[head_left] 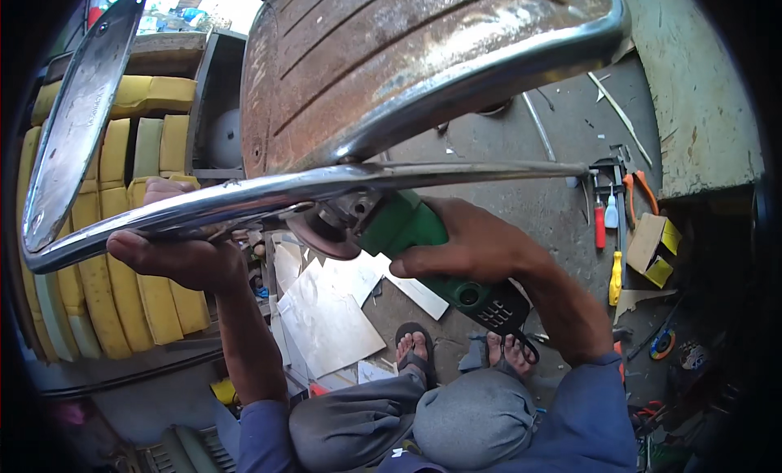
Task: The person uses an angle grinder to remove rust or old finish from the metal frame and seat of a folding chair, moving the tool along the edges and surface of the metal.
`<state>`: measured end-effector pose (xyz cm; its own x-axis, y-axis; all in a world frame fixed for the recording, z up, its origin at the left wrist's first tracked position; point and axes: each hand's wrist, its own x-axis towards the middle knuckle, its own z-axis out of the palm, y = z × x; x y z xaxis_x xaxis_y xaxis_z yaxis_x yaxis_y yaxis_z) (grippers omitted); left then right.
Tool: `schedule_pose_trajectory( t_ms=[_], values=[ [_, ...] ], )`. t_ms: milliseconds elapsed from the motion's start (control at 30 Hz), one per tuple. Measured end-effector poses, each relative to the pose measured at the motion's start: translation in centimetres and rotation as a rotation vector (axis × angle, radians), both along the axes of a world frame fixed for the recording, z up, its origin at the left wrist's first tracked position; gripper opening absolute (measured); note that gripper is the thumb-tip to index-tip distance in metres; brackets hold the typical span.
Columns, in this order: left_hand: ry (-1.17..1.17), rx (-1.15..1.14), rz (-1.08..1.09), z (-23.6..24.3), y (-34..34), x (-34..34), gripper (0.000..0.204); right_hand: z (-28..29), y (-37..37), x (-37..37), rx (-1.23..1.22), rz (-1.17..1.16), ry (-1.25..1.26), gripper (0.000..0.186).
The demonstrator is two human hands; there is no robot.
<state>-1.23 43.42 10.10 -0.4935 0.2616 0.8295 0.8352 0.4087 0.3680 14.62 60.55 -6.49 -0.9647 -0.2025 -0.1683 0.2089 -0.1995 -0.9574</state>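
A metal chair frame of bright bent tube [220, 198] spans the view, with a rusty ribbed metal panel [342, 74] at its top. Around the tube's left part my left hand [183, 257] is closed, thumb below and fingers behind. My right hand [481, 241] grips the body of a green angle grinder [407, 228]. The grinder's disc [326, 235] is just under the tube, near where the tube and panel meet; whether it touches the metal I cannot tell. At the far left a narrow metal plate [85, 123] is fixed within the frame.
Yellow foam-like blocks [122, 269] are stacked at left. White sheet pieces [330, 314] lie on the floor before my feet. At right are a red-handled screwdriver [600, 224], a yellow-handled one [616, 277], orange-handled pliers [643, 194], an open carton [654, 249] and a pale green cabinet [700, 90].
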Motion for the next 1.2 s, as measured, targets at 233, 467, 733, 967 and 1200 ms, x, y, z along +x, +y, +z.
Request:
schedule_pose_trajectory(
  t_ms=[233,467,733,967,1200],
  values=[
    [-0.062,0.061,0.004,-0.1,-0.5,-0.4,0.065,-6.2,-2.0,-0.6,0.056,-0.042,-0.152,0.066],
    [0.086,-0.028,-0.012,-0.4,0.0,-0.8,0.069,-14.9,-4.4,-3.0,0.372,-0.068,-0.363,0.073],
    [0.134,-0.202,-0.324,0.7,-3.9,-3.2,0.063,-8.1,-1.9,-2.7,0.101,-0.036,-0.040,0.074],
    [0.127,-0.200,-0.310,0.4,-1.5,-2.0,0.066,-18.7,-3.9,-4.8,0.670,-0.148,0.013,0.067],
    [0.045,-0.137,-0.302,0.4,-0.4,-1.6,0.069,-21.8,-5.0,-6.7,0.953,-0.146,0.112,0.056]
  ],
)
